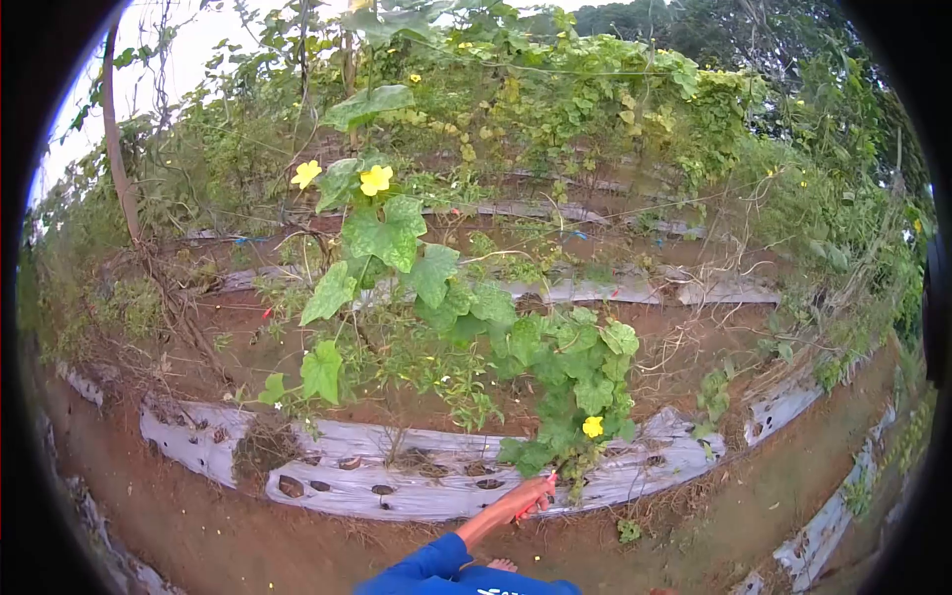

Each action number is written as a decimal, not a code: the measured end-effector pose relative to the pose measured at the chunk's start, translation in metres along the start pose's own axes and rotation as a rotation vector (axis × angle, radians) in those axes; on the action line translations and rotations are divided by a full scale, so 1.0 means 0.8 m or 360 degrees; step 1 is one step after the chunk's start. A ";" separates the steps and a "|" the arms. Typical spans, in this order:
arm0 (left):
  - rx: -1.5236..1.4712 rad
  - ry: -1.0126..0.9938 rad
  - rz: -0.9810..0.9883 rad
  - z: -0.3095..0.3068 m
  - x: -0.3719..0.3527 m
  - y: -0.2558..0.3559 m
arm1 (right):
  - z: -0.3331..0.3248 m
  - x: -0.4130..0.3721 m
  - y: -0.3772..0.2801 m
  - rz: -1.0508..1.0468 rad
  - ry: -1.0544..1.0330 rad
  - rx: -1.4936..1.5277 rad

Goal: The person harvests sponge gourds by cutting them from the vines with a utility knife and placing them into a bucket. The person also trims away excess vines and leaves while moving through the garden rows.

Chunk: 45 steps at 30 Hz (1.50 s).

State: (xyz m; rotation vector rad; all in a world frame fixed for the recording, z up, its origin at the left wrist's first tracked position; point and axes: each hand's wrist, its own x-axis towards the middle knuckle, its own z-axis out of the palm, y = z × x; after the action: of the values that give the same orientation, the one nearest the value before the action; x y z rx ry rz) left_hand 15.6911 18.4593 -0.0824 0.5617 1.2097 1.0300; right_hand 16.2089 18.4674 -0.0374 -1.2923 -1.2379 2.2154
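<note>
Right hand clamped around red tool, at gourd vine base over silver plastic mulch.

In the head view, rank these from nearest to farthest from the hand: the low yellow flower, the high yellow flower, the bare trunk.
From the right hand:
1. Low yellow flower, just above and to its right.
2. High yellow flower, upper left on the vine.
3. Bare trunk, far left edge.

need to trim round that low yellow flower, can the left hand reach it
Probably yes: the left hand, gripping a red tool, is at the vine's foot just below and left of the low yellow flower; only leaves and thin stems lie between.
</note>
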 end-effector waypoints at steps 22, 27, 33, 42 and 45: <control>0.0472 -0.0746 -0.0432 0.328 0.326 0.032 | -0.346 -0.012 0.016 0.0921 0.0546 -0.0236; 0.0517 -0.0666 -0.0572 0.466 0.398 0.008 | -0.468 -0.069 0.048 0.0301 0.0590 0.0351; 0.0652 -0.0891 -0.0593 0.631 0.487 0.032 | -0.564 -0.081 0.003 0.0632 0.0667 0.0414; 0.0472 -0.0900 -0.0620 0.776 0.706 0.048 | -0.756 -0.083 0.022 0.1122 0.0901 0.0612; 0.0425 -0.0926 -0.0668 0.848 0.806 0.055 | -0.798 -0.113 -0.014 0.0671 0.1085 0.0855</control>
State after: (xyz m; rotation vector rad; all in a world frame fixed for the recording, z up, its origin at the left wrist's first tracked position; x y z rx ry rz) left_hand 16.3205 19.1500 -0.1550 0.7151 0.8878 0.3108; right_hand 16.7783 18.7575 -0.1225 -1.9233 -0.1183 1.8576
